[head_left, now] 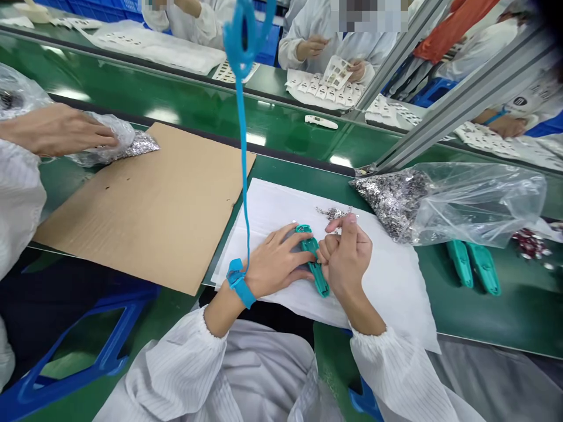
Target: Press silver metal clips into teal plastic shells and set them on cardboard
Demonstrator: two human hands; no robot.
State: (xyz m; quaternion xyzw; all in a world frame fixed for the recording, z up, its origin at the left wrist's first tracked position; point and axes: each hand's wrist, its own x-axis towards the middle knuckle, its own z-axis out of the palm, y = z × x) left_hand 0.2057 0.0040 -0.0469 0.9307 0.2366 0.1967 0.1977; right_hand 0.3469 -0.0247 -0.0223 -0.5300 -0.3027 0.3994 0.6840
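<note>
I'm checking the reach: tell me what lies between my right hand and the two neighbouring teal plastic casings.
The head view shows white paper beside your right hand, then green tabletop up to the casings.

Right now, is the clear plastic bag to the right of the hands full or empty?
Partly full. The clear plastic bag holds small, shiny silvery pieces heaped at its left end; its right part looks slack and see-through.
</note>
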